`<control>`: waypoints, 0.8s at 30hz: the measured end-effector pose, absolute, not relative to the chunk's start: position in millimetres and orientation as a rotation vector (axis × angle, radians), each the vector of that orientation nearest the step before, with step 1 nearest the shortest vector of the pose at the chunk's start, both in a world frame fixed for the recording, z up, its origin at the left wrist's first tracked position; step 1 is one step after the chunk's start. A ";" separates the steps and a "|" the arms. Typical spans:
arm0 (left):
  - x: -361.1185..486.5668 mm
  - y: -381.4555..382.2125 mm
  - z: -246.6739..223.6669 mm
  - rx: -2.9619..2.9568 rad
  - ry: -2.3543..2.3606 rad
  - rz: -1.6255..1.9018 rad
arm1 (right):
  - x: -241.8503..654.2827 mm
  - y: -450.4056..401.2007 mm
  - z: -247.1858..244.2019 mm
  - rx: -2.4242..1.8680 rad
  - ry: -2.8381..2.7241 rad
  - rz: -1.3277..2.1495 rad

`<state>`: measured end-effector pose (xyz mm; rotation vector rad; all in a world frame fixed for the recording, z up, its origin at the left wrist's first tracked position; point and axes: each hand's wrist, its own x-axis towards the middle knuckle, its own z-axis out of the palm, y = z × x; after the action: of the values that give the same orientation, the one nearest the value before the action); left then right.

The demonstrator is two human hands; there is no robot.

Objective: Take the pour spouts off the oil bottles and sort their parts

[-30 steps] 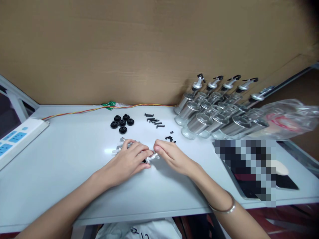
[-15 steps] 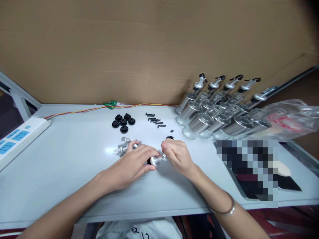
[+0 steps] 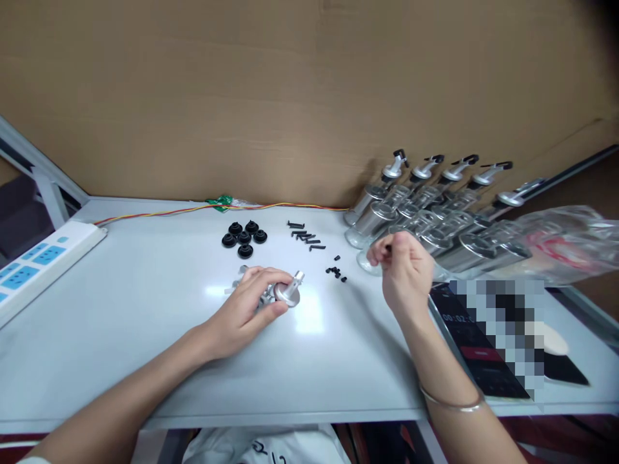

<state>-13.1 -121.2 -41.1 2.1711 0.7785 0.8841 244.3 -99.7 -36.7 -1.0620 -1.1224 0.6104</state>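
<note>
My left hand is closed around the base of a silver pourer spout, its tube tilted up and to the right. More silver spout parts lie partly hidden behind that hand. Raised over the right side of the table, my right hand has its fingers curled in. A small dark spot shows between those fingers, too small to name. Nearest it on the table are several tiny black pieces. Farther back lie several thin black levers and several round black stoppers.
Glass bottles with metal sleeves crowd the right side, some topped with pourers. A clear plastic bag is beside them. A tablet-like dark screen lies at front right. On the left is a white power strip; a cable runs along the back.
My right hand has moved away from the spout, up and to the right. My left hand has shifted slightly left and tipped the spout more upright. The tiny black pieces are uncovered.
</note>
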 end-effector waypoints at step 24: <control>-13.6 -114.4 -45.9 2.628 0.737 1.050 | 273.3 -85.6 -69.0 -1.655 -2.002 0.388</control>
<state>-13.6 -114.4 -45.9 2.6283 0.7370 1.0499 273.3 -85.6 -69.0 -1.6552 -2.0019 0.3885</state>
